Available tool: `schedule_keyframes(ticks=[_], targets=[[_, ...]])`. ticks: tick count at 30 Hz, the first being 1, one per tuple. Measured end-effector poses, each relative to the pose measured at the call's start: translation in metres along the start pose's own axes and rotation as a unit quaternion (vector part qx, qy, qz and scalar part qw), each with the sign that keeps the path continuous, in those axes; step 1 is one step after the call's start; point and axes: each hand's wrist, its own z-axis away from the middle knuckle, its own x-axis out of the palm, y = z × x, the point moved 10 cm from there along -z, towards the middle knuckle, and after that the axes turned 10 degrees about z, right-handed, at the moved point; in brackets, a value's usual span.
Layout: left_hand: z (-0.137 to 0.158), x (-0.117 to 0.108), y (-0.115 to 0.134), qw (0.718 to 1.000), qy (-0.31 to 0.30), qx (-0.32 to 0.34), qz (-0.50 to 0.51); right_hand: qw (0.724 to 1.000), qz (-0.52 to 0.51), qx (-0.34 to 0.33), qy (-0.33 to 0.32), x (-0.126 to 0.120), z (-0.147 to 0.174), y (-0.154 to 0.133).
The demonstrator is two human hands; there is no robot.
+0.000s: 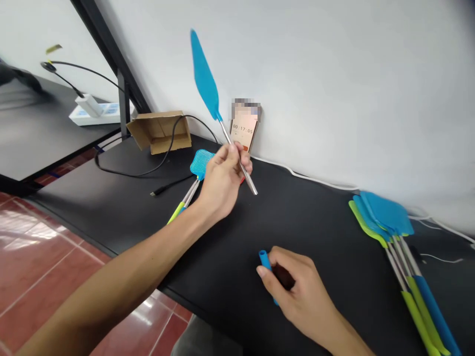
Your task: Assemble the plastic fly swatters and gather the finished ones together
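My left hand [226,180] is closed round the metal rod of a blue fly swatter [205,81], held up above the table with its head turned nearly edge-on. The rod's bare lower end points down to the right. Between the thumb and fingers of my right hand [297,287] is a blue tubular handle [265,261], its open end facing up. Handle and rod are apart. Behind my left wrist lie fly swatters with a blue mesh head [201,162] and green and blue grips. To the right is a stack of several blue and green fly swatters [389,217].
A phone [245,126] showing a timer leans on the wall behind my left hand. An open cardboard box [161,131] and a black cable [139,174] are at the back left of the black table [230,277]. A white cable [315,182] runs along the wall. A power strip [109,114] lies on another table.
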Motion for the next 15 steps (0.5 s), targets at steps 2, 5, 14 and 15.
schedule_keyframes(ticks=[2,5,14,15], targets=[[-0.005,0.001,0.011,1.000,-0.002,0.025,-0.017,0.995,0.065,0.017,0.075,-0.017,-0.001,0.011],[0.008,0.011,-0.007,0.996,-0.052,-0.016,-0.074,0.963,0.207,0.089,0.150,-0.053,-0.003,0.046],[0.065,0.021,-0.090,0.941,-0.156,-0.258,-0.155,0.868,0.406,0.261,0.116,-0.102,0.001,0.114],[0.068,0.022,-0.092,0.933,-0.165,-0.272,-0.168,0.869,0.407,0.258,0.114,-0.101,0.001,0.111]])
